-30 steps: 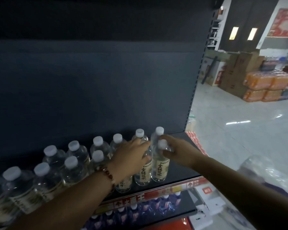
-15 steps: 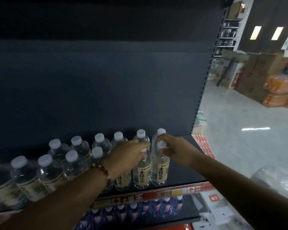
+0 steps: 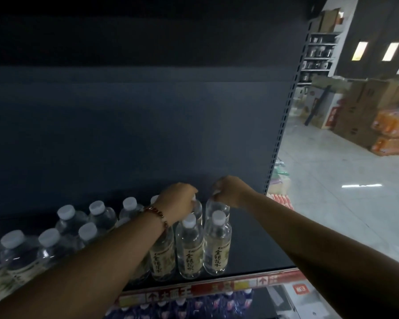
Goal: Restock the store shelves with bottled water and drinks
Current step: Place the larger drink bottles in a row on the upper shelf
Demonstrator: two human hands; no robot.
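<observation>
A single head-worn camera is looking forward and down, sitting close to the shelf [image 3: 251, 256], with the store aisle floor [image 3: 332, 192] showing at right.

Bottles [image 3: 217, 245] in front of me: clear plastic, white caps, pale cream labels with black characters. Shelf [image 3: 251, 256] and its back panel [image 3: 148, 123]: flat dark blue-grey, no pattern. Price strip [image 3: 217, 287] along the shelf edge: red with yellow and white blocks and arrows. Bottles on the lower shelf [image 3: 207, 305]: deep blue wrap, white caps. Bracelet [image 3: 158, 215] on my left wrist: dark red beads. Far off, orange packs [image 3: 394, 134] and brown cartons [image 3: 359, 104]. Floor [image 3: 343, 203]: pale grey.
</observation>
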